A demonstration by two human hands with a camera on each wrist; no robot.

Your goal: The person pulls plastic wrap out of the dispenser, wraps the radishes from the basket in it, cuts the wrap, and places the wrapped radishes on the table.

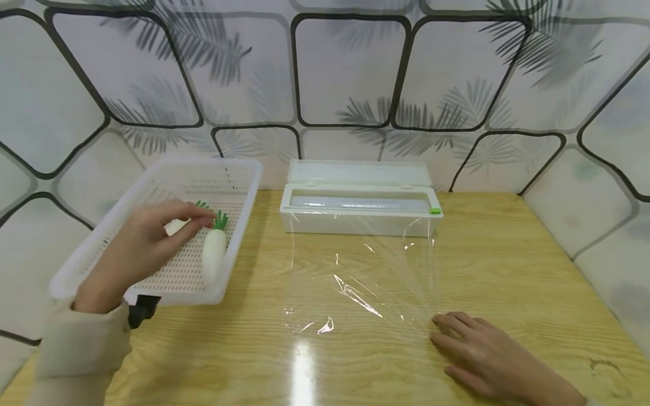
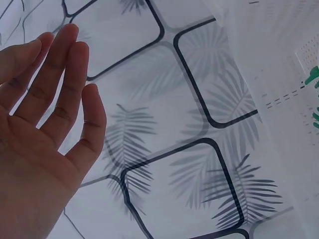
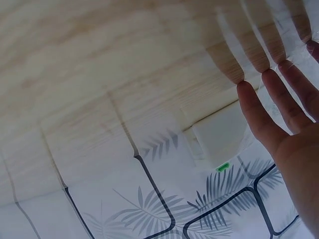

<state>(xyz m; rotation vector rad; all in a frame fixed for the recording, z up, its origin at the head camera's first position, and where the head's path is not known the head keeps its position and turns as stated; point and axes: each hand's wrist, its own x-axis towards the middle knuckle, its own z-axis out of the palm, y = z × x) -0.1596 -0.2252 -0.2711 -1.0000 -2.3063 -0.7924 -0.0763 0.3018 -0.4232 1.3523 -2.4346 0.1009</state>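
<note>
My left hand [image 1: 147,242] hovers over a white plastic basket [image 1: 247,198], its thumb and fingertips close to the green tops of a white radish [image 1: 214,254]. The left wrist view shows that hand [image 2: 50,119] with loosely bent fingers and nothing in them. Part of another white radish [image 1: 175,226] shows behind the hand. Clear cling film [image 1: 350,293] stretches over the table from a white dispenser box [image 1: 299,224]. At the film's near right corner, my right hand [image 1: 492,355] rests with extended fingertips touching the film or tabletop.
The dispenser's lid [image 1: 360,173] stands raised at the back, and a green slider [image 1: 435,211] sits on its right front edge. A patterned cloth [image 1: 350,73] hangs behind the wooden table [image 1: 508,254]. A black strap [image 1: 144,310] is at my left wrist.
</note>
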